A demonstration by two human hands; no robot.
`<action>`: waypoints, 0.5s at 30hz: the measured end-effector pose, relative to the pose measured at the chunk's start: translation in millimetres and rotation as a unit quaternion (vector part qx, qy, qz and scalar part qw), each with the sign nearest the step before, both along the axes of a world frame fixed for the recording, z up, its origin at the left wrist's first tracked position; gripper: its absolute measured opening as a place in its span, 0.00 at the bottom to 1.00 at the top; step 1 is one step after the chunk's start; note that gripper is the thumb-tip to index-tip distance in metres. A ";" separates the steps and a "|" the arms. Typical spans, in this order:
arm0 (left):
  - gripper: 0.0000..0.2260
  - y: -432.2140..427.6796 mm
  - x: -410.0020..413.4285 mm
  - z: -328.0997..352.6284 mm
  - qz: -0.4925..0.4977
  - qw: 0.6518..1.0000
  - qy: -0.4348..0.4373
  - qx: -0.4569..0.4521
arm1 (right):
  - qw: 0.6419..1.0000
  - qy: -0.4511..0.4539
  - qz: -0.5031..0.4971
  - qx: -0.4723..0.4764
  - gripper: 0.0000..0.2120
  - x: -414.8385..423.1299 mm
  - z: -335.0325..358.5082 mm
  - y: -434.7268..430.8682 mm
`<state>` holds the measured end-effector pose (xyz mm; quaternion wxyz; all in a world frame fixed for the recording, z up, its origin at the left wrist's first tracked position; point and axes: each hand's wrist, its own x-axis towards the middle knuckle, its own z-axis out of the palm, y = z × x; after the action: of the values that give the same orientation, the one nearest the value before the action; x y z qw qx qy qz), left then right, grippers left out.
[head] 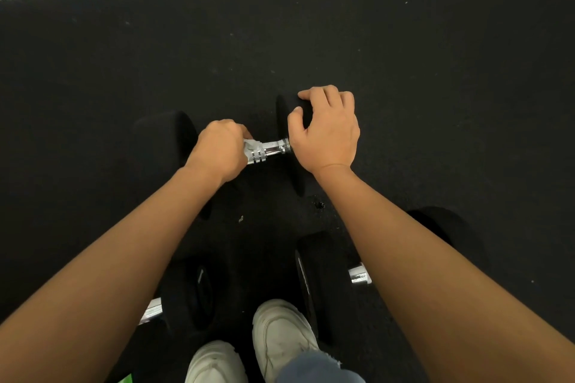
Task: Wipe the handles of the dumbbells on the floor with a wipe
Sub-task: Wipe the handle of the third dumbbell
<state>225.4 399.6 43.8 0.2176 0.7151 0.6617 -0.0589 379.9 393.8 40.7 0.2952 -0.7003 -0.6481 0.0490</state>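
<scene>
left hand (pixel 219 149): curled tight around the left end of the handle (pixel 275 148), with a white wipe (pixel 251 146) bunched under the fingers, so basically it's clamped on wipe and handle together

right hand (pixel 325 129): laid over the top of the right head (pixel 294 146) of the far dumbbell, fingers spread a bit and bent down over the edge, thumb tucked near the handle's collar; loosely cupped, not gripped hard

far dumbbell: lying on the black floor (pixel 435 71), chrome handle running left to right, left head (pixel 163 146) just beside the left hand

wipe: only a small crumpled bit can be seen poking out past the hand, rest is hidden in the fist

near dumbbells: two more on the floor closer in, one lower left (pixel 189 292) and one lower right (pixel 323 277); handles mostly covered by the forearms, only short chrome stubs visible

shoes (pixel 249 342): white pair at the bottom edge, cut off by the frame

hard to tell: black heads blend into the black floor, so outlines are murky
</scene>
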 end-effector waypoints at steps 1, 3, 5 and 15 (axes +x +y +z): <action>0.15 1.6 0.9 0.0 -0.004 1.000 0.001 -0.007 | 1.000 0.001 0.000 -0.002 0.17 0.5 0.0 -0.2; 0.15 4.2 5.0 -1.2 -0.014 1.000 -0.007 -0.013 | 1.000 0.006 0.002 -0.010 0.14 1.1 -0.3 -0.7; 0.16 4.3 10.3 -3.7 -0.032 0.999 -0.019 -0.010 | 1.000 0.011 0.004 -0.016 0.13 1.4 -0.2 -0.8; 0.16 6.4 10.7 -6.5 -0.061 0.998 -0.010 -0.002 | 0.999 0.002 0.027 -0.038 0.15 3.2 1.1 -0.3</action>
<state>236.0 406.0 37.3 0.2215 0.7542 0.6146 -0.0661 383.1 393.5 41.9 0.2676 -0.6934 -0.6638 0.0829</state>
